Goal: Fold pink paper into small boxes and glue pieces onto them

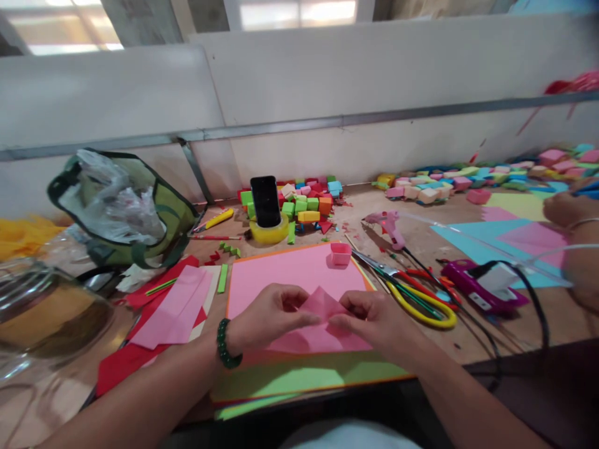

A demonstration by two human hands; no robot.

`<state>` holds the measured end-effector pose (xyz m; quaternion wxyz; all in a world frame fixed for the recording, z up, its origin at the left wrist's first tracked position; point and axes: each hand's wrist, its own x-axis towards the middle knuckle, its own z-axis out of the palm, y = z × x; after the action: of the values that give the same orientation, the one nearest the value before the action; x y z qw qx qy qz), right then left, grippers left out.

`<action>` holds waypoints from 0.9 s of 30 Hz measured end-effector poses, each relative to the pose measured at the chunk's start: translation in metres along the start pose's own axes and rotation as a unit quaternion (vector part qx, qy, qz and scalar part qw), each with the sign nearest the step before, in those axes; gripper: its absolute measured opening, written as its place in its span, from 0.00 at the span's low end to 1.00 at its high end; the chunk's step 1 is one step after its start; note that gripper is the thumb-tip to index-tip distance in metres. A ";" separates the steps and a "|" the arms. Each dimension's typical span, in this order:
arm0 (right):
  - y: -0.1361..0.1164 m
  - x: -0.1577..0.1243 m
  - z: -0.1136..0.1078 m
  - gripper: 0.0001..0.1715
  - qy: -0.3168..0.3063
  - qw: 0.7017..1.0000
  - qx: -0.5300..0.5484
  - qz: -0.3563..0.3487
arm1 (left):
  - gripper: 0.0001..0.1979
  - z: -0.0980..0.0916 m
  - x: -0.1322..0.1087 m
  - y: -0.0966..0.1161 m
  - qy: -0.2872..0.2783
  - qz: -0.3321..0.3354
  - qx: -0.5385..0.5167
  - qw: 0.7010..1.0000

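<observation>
A folded piece of pink paper (321, 305) is held up between my two hands, its pointed tip facing away from me. My left hand (274, 315), with a dark green bead bracelet on the wrist, pinches its left side. On the other side, my right hand (372, 318) grips the edge between thumb and fingers. Under both hands lies a stack of coloured sheets (276, 271), pink on top, with green showing at the near edge. A small pink paper box (340, 254) rests at the stack's far right corner.
Scissors (421, 305), a pink glue gun (386, 226) and a purple power strip (484, 288) lie to the right. Behind are a phone (265, 201) on a tape roll (269, 231) and paper boxes (299, 206). A glass jug (44, 318) stands left; another person's hand (568, 206) is at right.
</observation>
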<state>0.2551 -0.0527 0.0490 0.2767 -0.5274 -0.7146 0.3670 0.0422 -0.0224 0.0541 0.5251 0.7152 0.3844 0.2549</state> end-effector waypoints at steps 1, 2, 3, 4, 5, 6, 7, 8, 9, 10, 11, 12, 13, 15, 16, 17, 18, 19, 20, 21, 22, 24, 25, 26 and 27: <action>0.000 0.000 0.003 0.17 -0.010 1.000 0.002 0.001 | 0.13 0.002 0.001 0.000 0.015 -0.002 -0.022 1.000; -0.001 0.000 0.006 0.17 -0.018 1.000 0.002 0.002 | 0.13 0.004 0.001 -0.001 0.030 -0.007 -0.038 0.999; 0.000 0.000 0.009 0.17 -0.024 1.000 -0.001 0.002 | 0.13 0.006 0.001 -0.002 0.044 -0.011 -0.046 0.998; 0.000 0.001 0.011 0.18 -0.028 1.000 -0.005 0.000 | 0.13 0.007 0.001 -0.003 0.054 -0.015 -0.049 0.997; -0.001 0.001 0.012 0.19 -0.029 1.000 -0.009 -0.003 | 0.13 0.008 0.001 -0.003 0.059 -0.018 -0.048 0.997; -0.001 0.002 0.013 0.19 -0.029 0.999 -0.011 -0.007 | 0.13 0.008 0.000 -0.003 0.063 -0.019 -0.043 0.997; -0.002 0.002 0.014 0.19 -0.029 0.999 -0.011 -0.011 | 0.13 0.008 0.000 -0.003 0.066 -0.018 -0.037 0.997; -0.003 0.003 0.014 0.20 -0.028 0.999 -0.009 -0.016 | 0.13 0.007 -0.001 -0.002 0.069 -0.016 -0.032 0.997; -0.004 0.003 0.014 0.20 -0.028 0.999 -0.007 -0.021 | 0.13 0.007 -0.001 -0.001 0.072 -0.013 -0.028 0.997; -0.005 0.004 0.013 0.20 -0.030 0.999 -0.006 -0.026 | 0.13 0.006 -0.002 -0.001 0.073 -0.012 -0.024 0.997; -0.006 0.004 0.013 0.20 -0.032 0.999 -0.008 -0.030 | 0.13 0.006 -0.002 0.000 0.073 -0.012 -0.022 0.997; -0.006 0.004 0.013 0.20 -0.033 0.999 -0.012 -0.032 | 0.13 0.006 -0.002 0.001 0.073 -0.013 -0.022 0.997; -0.007 0.004 0.012 0.20 -0.035 0.999 -0.016 -0.034 | 0.13 0.006 -0.003 0.002 0.074 -0.015 -0.023 0.997; -0.006 0.005 0.012 0.19 -0.037 0.999 -0.019 -0.032 | 0.13 0.006 -0.003 0.002 0.072 -0.019 -0.027 0.997; -0.006 0.005 0.012 0.19 -0.038 0.999 -0.018 -0.030 | 0.14 0.006 -0.003 0.002 0.070 -0.020 -0.030 0.997; -0.006 0.005 0.012 0.19 -0.039 0.999 -0.017 -0.029 | 0.14 0.006 -0.004 0.002 0.068 -0.021 -0.031 0.997; -0.006 0.005 0.012 0.20 -0.040 0.999 -0.016 -0.029 | 0.14 0.006 -0.004 0.001 0.067 -0.021 -0.032 0.997; -0.006 0.005 0.012 0.21 -0.041 0.999 -0.017 -0.029 | 0.13 0.006 -0.004 0.000 0.065 -0.021 -0.034 0.997; -0.006 0.005 0.012 0.21 -0.041 0.999 -0.020 -0.029 | 0.13 0.006 -0.004 -0.001 0.063 -0.020 -0.037 0.997; -0.006 0.005 0.012 0.21 -0.041 0.998 -0.023 -0.028 | 0.13 0.006 -0.005 -0.002 0.062 -0.020 -0.040 0.997; -0.006 0.005 0.012 0.21 -0.041 0.998 -0.026 -0.028 | 0.12 0.005 -0.005 -0.003 0.060 -0.018 -0.043 0.997; -0.005 0.005 0.012 0.21 -0.041 0.998 -0.029 -0.029 | 0.12 0.005 -0.005 -0.005 0.058 -0.014 -0.045 0.997; -0.005 0.005 0.013 0.21 -0.041 0.998 -0.030 -0.030 | 0.11 0.005 -0.005 -0.006 0.059 -0.012 -0.045 0.997; -0.005 0.005 0.013 0.21 -0.042 0.998 -0.029 -0.031 | 0.11 0.005 -0.005 -0.006 0.060 -0.011 -0.044 0.997; -0.005 0.004 0.012 0.21 -0.043 0.998 -0.029 -0.031 | 0.11 0.005 -0.005 -0.006 0.061 -0.011 -0.044 0.997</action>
<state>0.2413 -0.0522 0.0459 0.2419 -0.4965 -0.7520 0.3597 0.0413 -0.0281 0.0466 0.5345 0.6700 0.4118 0.3095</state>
